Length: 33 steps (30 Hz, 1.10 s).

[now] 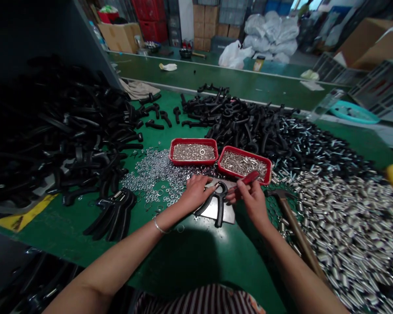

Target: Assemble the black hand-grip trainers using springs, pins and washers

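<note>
Green worktable (180, 266) beneath everything, with one large black heap of curved parts (81, 126) along its left side. On the right, one wide heap of silver cylinders (350, 222), too many to count; beyond the middle, one tangled heap of black pieces (239, 115). Nearer, countless small metal rings (160, 174) scattered loose. One wooden-handled hammer (294, 224) beside the silver heap. Two red trays (193, 163) (224, 170) side by side, both filled with tiny metal parts. One flat metal plate (229, 214) just in front, and on it one black forked piece (220, 209), loop end away from the body. Left hand (196, 192) stretched forward, palm down, thumb at the loop; gripping or merely pressing, impossible to tell. Right hand (253, 205) bent inward, fingers curled firmly around one red object (251, 176).
</note>
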Motion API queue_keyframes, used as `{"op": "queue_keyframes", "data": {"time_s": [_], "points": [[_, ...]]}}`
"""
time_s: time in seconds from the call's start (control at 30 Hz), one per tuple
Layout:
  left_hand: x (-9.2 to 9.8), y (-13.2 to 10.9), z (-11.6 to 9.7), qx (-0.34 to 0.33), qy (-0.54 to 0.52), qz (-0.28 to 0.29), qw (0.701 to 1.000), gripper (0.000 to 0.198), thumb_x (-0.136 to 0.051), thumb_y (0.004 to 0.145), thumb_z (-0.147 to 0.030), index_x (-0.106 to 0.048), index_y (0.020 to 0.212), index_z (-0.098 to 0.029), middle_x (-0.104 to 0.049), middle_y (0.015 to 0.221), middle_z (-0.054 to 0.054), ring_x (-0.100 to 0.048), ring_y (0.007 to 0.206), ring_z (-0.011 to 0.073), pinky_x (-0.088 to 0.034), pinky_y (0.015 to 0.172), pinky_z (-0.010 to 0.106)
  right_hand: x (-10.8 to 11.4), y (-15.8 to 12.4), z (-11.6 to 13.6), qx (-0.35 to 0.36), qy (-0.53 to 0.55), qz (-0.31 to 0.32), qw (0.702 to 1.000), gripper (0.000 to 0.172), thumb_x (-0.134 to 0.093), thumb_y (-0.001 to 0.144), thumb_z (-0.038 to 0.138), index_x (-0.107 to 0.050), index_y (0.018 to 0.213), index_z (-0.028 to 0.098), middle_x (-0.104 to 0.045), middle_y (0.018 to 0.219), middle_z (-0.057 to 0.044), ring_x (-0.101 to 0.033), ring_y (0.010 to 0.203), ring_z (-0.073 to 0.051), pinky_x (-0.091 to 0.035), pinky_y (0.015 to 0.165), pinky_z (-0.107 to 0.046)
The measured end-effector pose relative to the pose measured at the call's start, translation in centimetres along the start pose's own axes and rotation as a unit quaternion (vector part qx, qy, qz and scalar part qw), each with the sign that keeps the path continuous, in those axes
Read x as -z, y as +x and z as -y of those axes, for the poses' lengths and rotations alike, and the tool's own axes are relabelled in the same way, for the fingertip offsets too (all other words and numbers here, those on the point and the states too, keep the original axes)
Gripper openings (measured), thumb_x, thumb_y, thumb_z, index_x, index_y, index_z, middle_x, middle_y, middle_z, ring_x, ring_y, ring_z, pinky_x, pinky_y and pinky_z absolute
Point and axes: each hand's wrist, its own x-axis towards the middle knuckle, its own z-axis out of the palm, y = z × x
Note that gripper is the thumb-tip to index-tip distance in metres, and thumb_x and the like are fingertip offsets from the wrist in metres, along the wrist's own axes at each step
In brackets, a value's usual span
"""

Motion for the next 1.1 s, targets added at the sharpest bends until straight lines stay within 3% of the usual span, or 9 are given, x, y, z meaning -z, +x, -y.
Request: {"op": "queue_keyframes", "data": {"time_s": [0.13,0.3,0.67,0.83,0.9,1.0,1.1], "points": [[0.1,-1.2,0.6,-0.029,-0.008,0.018,0.999,0.031,-0.067,0.087,-0.04,-0.062,0.113,-0.024,-0.059,0.124,0.005,-0.047,0.118,0.0273,-0.034,0.103,0.042,-1.0,0.3,-0.4,0.014,-0.012,0.012,1.0,0.033,-0.065,0.089,0.051,-0.048,0.098,0.024,-0.074,0.084,-0.002,-0.074,0.066,-0.02,-0.061,0.058,-0.031],[-0.1,-1.5,0.7,-0.014,-0.033,0.007,0.999,0.026,-0.067,0.087,-0.038,-0.062,0.108,-0.024,-0.06,0.121,0.004,-0.047,0.118,0.0269,-0.034,0.103,0.042,-1.8,0.6,-1.3,0.018,-0.063,0.029,0.997,0.028,-0.064,0.09,0.048,-0.05,0.098,0.025,-0.074,0.084,-0.004,-0.074,0.068,-0.022,-0.061,0.061,-0.033],[-0.5,-1.6,1.4,-0.021,-0.059,-0.007,0.998,0.028,-0.07,0.086,-0.038,-0.06,0.108,-0.024,-0.059,0.119,0.004,-0.047,0.118,0.0262,-0.033,0.104,0.041,-1.8,0.5,-1.9,0.017,-0.041,-0.007,0.999,0.028,-0.063,0.091,0.048,-0.049,0.101,0.025,-0.075,0.088,-0.002,-0.074,0.068,-0.021,-0.059,0.059,-0.032],[-0.6,-1.7,1.4,-0.025,-0.057,-0.012,0.998,0.028,-0.07,0.086,-0.039,-0.061,0.108,-0.024,-0.059,0.119,0.004,-0.047,0.118,0.0261,-0.034,0.103,0.041,-1.6,0.0,-2.0,0.028,-0.091,-0.004,0.995,0.025,-0.057,0.094,0.047,-0.046,0.102,0.026,-0.074,0.089,-0.004,-0.073,0.068,-0.023,-0.059,0.062,-0.035],[-0.5,-1.7,1.4,-0.03,-0.061,-0.007,0.998,0.028,-0.069,0.087,-0.039,-0.061,0.109,-0.024,-0.059,0.12,0.004,-0.047,0.118,0.026,-0.034,0.103,0.041,-1.7,-0.3,-1.7,0.064,-0.187,-0.004,0.98,0.025,-0.056,0.094,0.047,-0.047,0.102,0.025,-0.073,0.089,-0.006,-0.073,0.071,-0.024,-0.058,0.066,-0.036],[-0.3,-1.6,1.5,-0.03,-0.062,0.0,0.998,0.028,-0.066,0.089,-0.041,-0.06,0.11,-0.024,-0.058,0.12,0.005,-0.047,0.118,0.0265,-0.034,0.103,0.042,-2.5,-0.1,-0.8,0.131,-0.373,0.058,0.917,0.024,-0.054,0.093,0.044,-0.05,0.103,0.023,-0.073,0.091,-0.01,-0.072,0.078,-0.028,-0.054,0.072,-0.037],[0.0,-2.0,1.1,-0.009,-0.042,-0.001,0.999,0.03,-0.065,0.089,-0.043,-0.06,0.111,-0.023,-0.058,0.121,0.007,-0.046,0.119,0.0283,-0.035,0.103,0.044,-3.1,0.4,0.2,0.116,-0.418,0.106,0.895,0.026,-0.047,0.094,0.047,-0.049,0.102,0.022,-0.072,0.083,-0.01,-0.07,0.071,-0.028,-0.051,0.066,-0.036]]}}
